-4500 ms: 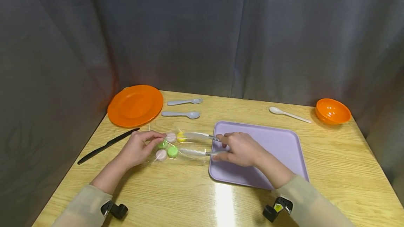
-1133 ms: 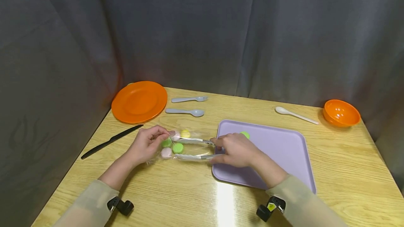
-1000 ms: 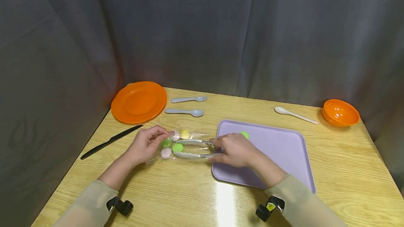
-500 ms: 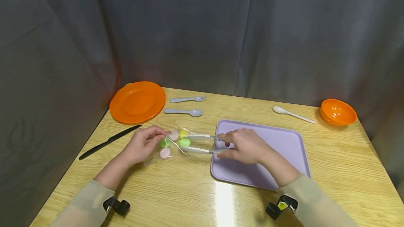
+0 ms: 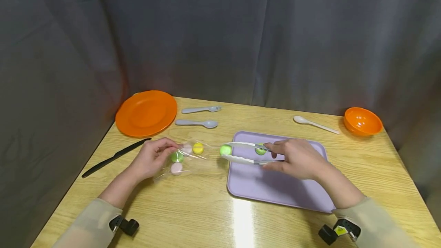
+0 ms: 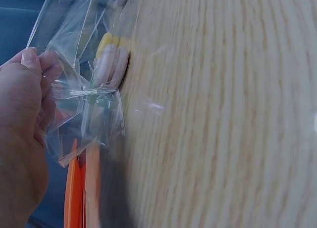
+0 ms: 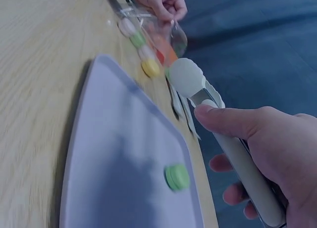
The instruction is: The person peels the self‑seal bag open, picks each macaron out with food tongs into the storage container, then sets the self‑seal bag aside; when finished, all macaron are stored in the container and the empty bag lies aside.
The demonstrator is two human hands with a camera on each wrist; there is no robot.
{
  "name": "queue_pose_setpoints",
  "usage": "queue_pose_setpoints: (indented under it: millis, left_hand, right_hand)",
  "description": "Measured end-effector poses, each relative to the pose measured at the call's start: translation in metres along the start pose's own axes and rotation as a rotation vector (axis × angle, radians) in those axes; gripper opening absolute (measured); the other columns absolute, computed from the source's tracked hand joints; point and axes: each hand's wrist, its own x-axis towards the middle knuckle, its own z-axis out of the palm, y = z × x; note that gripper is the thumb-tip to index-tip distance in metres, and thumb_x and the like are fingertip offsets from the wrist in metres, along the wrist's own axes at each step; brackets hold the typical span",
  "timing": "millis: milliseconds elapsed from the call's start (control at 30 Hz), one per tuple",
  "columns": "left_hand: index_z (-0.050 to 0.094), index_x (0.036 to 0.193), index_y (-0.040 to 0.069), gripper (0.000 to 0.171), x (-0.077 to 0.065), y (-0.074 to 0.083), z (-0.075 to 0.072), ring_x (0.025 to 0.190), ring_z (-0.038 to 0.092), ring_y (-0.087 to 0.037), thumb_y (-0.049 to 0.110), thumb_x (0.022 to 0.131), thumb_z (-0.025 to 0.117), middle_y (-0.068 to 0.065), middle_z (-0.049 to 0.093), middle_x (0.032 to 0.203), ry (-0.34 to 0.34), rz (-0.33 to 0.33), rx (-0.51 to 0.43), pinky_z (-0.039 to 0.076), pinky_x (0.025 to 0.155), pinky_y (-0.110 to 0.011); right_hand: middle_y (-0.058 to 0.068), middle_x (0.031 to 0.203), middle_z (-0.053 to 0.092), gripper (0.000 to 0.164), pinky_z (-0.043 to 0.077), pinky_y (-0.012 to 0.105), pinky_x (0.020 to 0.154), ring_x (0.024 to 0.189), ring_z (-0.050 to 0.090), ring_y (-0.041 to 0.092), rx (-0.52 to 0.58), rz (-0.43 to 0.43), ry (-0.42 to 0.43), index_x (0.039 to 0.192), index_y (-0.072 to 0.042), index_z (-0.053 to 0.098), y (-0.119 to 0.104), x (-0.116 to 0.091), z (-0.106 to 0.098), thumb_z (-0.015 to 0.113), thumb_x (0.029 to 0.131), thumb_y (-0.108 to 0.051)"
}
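Observation:
My left hand [image 5: 154, 159] pinches the upper side of a clear plastic bag [image 6: 74, 97] left of the tray. Inside the bag lie a yellow macaron [image 5: 198, 148], a green macaron [image 5: 177, 157] and two pale pink macarons, one of them the pink macaron [image 5: 177, 168] nearest me. My right hand [image 5: 296, 159] grips white-tipped tongs [image 7: 233, 154]. Between the tong tips a green macaron [image 5: 225, 150] is held, outside the bag at the tray's left edge. Another green macaron [image 7: 177, 177] rests on the lilac tray [image 5: 275, 190], below the tongs.
An orange plate [image 5: 146, 113] stands at the back left, with a grey fork [image 5: 201, 109] and grey spoon [image 5: 196, 123] beside it. A black knife [image 5: 115, 157] lies left of the bag. At the back right are a white spoon [image 5: 315, 124] and an orange bowl [image 5: 363, 121].
The tongs went into the bag, closed on a green macaron and drew it out to the right, over the tray's edge. Earlier, another green macaron appeared on the tray. My left hand stays at the bag.

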Motion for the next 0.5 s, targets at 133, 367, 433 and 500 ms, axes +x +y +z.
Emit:
queue_pose_setpoints:
  millis: [133,367,433,500]
  left_hand:
    - [0.078,0.104,0.011,0.019,0.002,-0.002,-0.002,0.106,0.076,-0.028,-0.006,0.097,0.071,-0.006,0.08,0.11,0.0,0.017,-0.028,0.055,0.093,-0.02]
    - [0.076,0.104,0.009,0.015,0.005,-0.004,-0.003,0.104,0.075,-0.023,-0.004,0.097,0.071,-0.002,0.08,0.11,0.0,0.018,-0.001,0.055,0.092,-0.019]
    - [0.076,0.104,0.008,0.015,0.005,-0.003,-0.002,0.103,0.075,-0.023,-0.005,0.097,0.071,-0.002,0.08,0.109,0.002,0.022,0.002,0.055,0.091,-0.018]
    - [0.077,0.104,0.008,0.016,0.005,-0.003,-0.002,0.101,0.075,-0.023,-0.005,0.097,0.072,-0.002,0.08,0.109,0.005,0.027,0.005,0.056,0.089,-0.018]
  right_hand:
    - [-0.019,0.086,0.067,0.051,0.04,0.025,0.053,0.06,0.046,-0.002,-0.022,0.023,0.014,0.126,-0.017,0.079,0.012,-0.017,-0.009,0.085,0.088,-0.051]
    - [-0.022,0.086,0.062,0.051,0.04,0.026,0.056,0.063,0.047,0.0,-0.054,0.094,0.014,0.125,-0.017,0.079,0.031,-0.047,-0.023,0.085,0.088,-0.053]
    - [-0.021,0.086,0.061,0.056,0.039,0.027,0.056,0.065,0.048,0.001,-0.064,0.125,0.005,0.128,-0.016,0.078,0.037,-0.056,-0.028,0.084,0.088,-0.054]
    - [-0.017,0.093,0.068,0.061,0.04,0.028,0.058,0.069,0.05,0.003,-0.074,0.165,-0.003,0.131,-0.015,0.077,0.044,-0.065,-0.032,0.084,0.087,-0.057]
